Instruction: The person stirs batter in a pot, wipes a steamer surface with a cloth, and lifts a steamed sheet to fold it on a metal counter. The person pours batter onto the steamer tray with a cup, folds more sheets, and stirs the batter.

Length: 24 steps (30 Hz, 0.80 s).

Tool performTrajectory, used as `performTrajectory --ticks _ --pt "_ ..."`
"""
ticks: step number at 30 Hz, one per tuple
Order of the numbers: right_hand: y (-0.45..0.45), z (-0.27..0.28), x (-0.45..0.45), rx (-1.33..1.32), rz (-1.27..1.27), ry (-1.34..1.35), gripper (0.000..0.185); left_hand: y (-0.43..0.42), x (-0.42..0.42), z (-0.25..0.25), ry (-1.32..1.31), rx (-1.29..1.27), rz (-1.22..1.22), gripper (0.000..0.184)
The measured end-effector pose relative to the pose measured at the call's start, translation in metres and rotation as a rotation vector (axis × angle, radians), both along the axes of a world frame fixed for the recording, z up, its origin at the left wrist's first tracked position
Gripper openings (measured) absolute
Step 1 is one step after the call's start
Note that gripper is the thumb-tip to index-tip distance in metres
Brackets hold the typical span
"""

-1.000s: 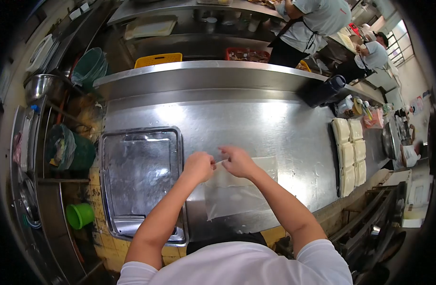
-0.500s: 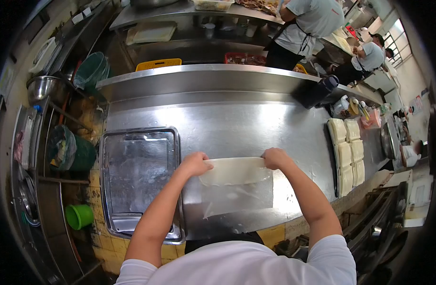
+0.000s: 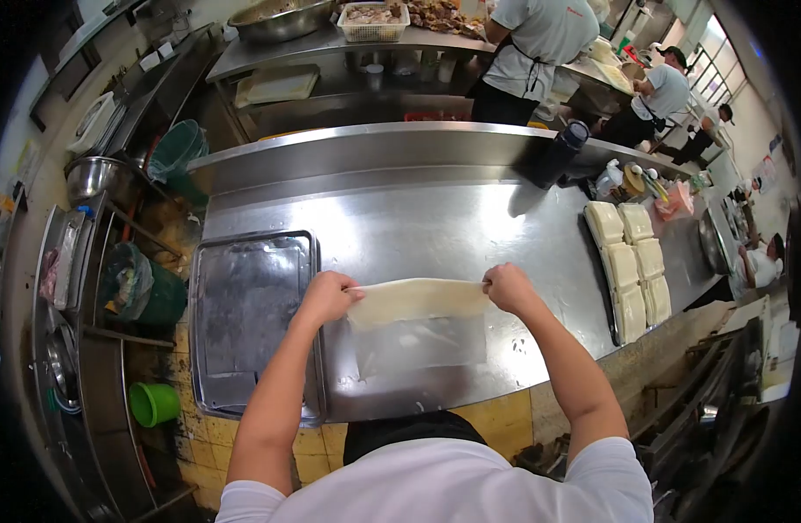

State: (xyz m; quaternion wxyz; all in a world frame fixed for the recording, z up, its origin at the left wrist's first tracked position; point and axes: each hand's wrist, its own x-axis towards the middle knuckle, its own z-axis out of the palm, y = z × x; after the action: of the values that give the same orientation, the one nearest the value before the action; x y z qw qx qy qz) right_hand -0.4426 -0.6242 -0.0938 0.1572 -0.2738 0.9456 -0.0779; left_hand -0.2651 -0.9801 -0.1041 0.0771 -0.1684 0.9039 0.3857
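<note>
A thin, pale, translucent sheet (image 3: 422,301) is stretched between my two hands above the steel table (image 3: 383,222). My left hand (image 3: 332,295) pinches its left upper corner, beside the right rim of a metal tray (image 3: 252,318). At the right upper corner, my right hand (image 3: 507,288) has its fingers closed on the sheet. The top edge bows slightly between the hands, and the lower part hangs over a dull, wet-looking patch on the table.
At the right stands a dark tray with stacked pale folded pieces (image 3: 630,288). A dark bottle (image 3: 564,152) is near the raised back ledge (image 3: 400,144). Several people in light shirts work beyond it, one nearest (image 3: 535,52). A green bucket (image 3: 154,404) sits lower left.
My hands first came together over the sheet, then moved apart with its upper edge between them. Now they are wider apart and the edge is pulled straighter. The view has shifted too.
</note>
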Motion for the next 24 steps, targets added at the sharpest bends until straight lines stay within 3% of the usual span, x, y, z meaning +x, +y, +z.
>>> performTrajectory --ticks 14,18,21,24 --pt "0.062 -0.004 0.079 -0.252 -0.043 0.087 0.017 0.060 0.099 0.030 0.100 -0.018 0.146 0.020" --pt "0.096 -0.035 0.124 -0.217 -0.027 0.023 0.020 0.078 0.148 -0.007 0.208 -0.082 0.066 0.023" --pt "0.110 -0.039 0.162 -0.036 0.039 -0.138 0.030 0.090 0.175 -0.028 0.196 -0.188 -0.078 0.024" --pt "0.107 -0.043 0.173 -0.160 0.001 -0.132 0.032 0.095 0.184 -0.035 0.207 -0.090 0.052 0.024"
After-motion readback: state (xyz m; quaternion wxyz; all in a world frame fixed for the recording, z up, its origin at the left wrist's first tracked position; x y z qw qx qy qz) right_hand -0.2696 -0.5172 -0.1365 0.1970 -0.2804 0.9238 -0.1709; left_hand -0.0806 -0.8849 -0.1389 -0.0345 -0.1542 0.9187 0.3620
